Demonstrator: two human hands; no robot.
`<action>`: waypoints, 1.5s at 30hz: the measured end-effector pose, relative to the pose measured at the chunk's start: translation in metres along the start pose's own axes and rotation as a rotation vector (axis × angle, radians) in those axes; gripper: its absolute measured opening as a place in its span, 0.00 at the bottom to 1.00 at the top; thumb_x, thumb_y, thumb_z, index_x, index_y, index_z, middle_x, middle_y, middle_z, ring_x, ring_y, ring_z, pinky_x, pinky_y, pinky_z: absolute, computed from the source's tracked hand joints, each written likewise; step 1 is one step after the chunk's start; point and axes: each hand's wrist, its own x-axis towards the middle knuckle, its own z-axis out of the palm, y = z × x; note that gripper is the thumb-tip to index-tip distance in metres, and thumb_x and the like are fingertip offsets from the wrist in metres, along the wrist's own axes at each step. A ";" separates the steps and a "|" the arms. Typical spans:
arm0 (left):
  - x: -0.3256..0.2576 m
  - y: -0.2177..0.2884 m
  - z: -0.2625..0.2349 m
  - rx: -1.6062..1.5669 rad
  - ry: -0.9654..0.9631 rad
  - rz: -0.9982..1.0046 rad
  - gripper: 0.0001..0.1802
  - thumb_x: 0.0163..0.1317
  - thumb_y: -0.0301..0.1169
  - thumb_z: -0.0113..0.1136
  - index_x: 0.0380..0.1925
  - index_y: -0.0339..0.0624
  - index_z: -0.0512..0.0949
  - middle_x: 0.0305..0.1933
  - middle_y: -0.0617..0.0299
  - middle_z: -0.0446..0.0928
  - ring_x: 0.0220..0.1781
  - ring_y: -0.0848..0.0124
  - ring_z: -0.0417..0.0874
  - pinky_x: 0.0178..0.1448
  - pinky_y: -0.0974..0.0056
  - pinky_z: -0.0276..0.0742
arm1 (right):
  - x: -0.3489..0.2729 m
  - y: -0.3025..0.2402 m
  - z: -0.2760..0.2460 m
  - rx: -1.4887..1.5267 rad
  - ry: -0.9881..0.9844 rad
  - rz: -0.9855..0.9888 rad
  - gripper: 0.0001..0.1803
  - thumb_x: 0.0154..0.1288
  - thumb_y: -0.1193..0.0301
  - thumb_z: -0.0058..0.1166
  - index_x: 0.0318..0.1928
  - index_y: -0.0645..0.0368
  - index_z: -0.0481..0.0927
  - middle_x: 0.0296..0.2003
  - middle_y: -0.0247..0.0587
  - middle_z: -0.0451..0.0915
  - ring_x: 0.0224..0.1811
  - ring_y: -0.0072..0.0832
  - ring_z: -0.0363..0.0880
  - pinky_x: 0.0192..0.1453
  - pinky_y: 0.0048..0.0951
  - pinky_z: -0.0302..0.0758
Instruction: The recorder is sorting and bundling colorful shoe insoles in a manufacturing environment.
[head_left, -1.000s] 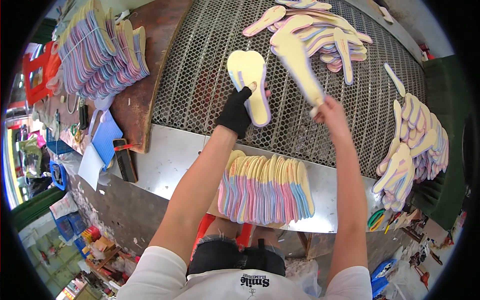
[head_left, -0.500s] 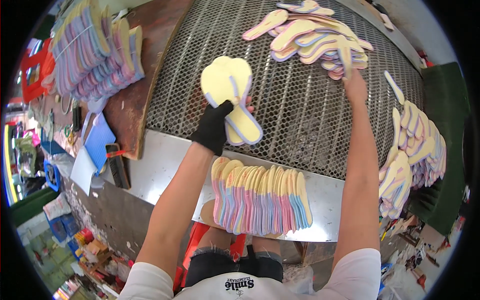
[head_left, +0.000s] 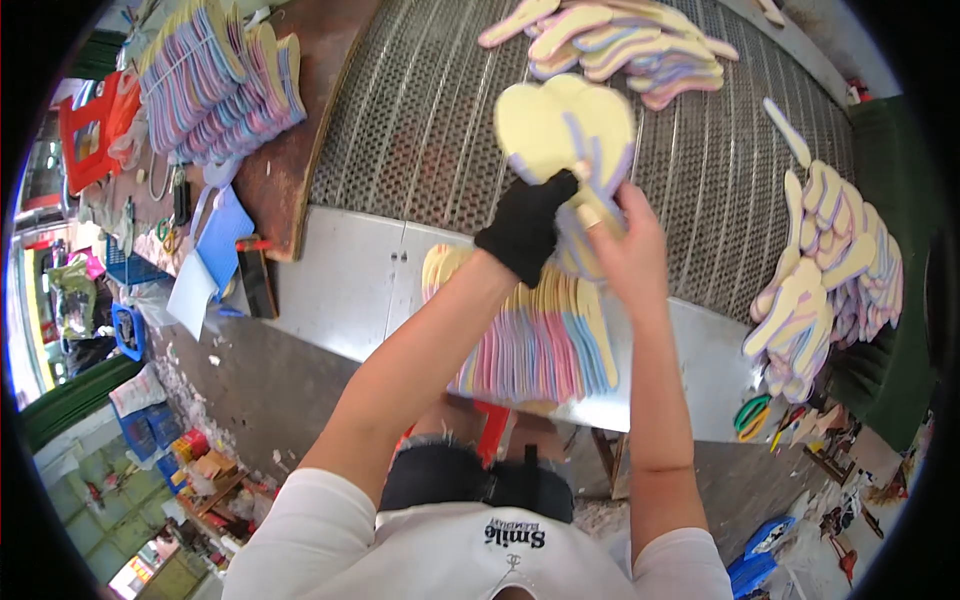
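Gloved L hand [head_left: 525,228] held a fan of cream insoles [head_left: 565,125] above mesh tabletop [head_left: 420,150], thumb on top; bare R hand [head_left: 632,245] pinched the fan's lower R side, grip narrow. Step in hand, prob.: bunching pcs together. Next move likely called for both hands evening the edges, clear of insole row [head_left: 530,345] on metal ledge [head_left: 335,285].

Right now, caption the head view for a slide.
Gloved left hand and bare right hand hold fanned insoles over mesh.
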 end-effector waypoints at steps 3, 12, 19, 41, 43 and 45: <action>-0.032 -0.020 0.042 0.285 -0.035 -0.021 0.24 0.63 0.36 0.64 0.57 0.41 0.74 0.51 0.62 0.79 0.52 0.70 0.79 0.56 0.61 0.75 | -0.031 0.007 -0.051 0.631 -0.190 0.532 0.18 0.61 0.68 0.61 0.48 0.67 0.77 0.35 0.46 0.82 0.37 0.24 0.78 0.43 0.27 0.74; -0.196 -0.025 -0.091 0.977 0.542 0.393 0.22 0.58 0.27 0.65 0.54 0.38 0.74 0.47 0.56 0.80 0.46 0.70 0.81 0.49 0.66 0.79 | -0.203 0.073 -0.119 -0.383 -0.217 0.443 0.21 0.60 0.68 0.58 0.51 0.66 0.73 0.40 0.50 0.78 0.40 0.48 0.77 0.46 0.42 0.74; -0.218 -0.041 -0.142 1.213 0.793 0.125 0.29 0.52 0.39 0.74 0.51 0.37 0.76 0.42 0.57 0.82 0.43 0.69 0.82 0.49 0.64 0.79 | -0.187 0.030 -0.064 -0.260 -0.387 0.521 0.26 0.61 0.63 0.59 0.55 0.65 0.72 0.46 0.50 0.74 0.49 0.49 0.74 0.52 0.44 0.72; -0.172 -0.119 -0.045 1.343 0.254 0.356 0.43 0.46 0.45 0.75 0.60 0.38 0.69 0.50 0.46 0.73 0.45 0.50 0.81 0.48 0.53 0.79 | -0.182 0.035 -0.078 0.228 -0.414 0.474 0.31 0.50 0.52 0.69 0.43 0.67 0.77 0.42 0.48 0.78 0.43 0.44 0.79 0.48 0.39 0.74; -0.180 -0.105 -0.028 1.360 0.136 0.637 0.47 0.48 0.37 0.73 0.68 0.40 0.62 0.51 0.47 0.74 0.47 0.52 0.82 0.48 0.56 0.80 | -0.200 0.028 -0.079 0.272 -0.277 0.490 0.31 0.49 0.53 0.71 0.43 0.66 0.78 0.42 0.46 0.79 0.43 0.41 0.79 0.47 0.39 0.74; -0.196 -0.071 -0.001 1.413 0.046 0.710 0.46 0.50 0.36 0.72 0.69 0.41 0.61 0.53 0.47 0.74 0.48 0.53 0.82 0.48 0.57 0.80 | -0.213 0.011 -0.091 0.437 -0.169 0.518 0.31 0.54 0.55 0.69 0.53 0.61 0.77 0.51 0.44 0.78 0.50 0.33 0.78 0.53 0.38 0.74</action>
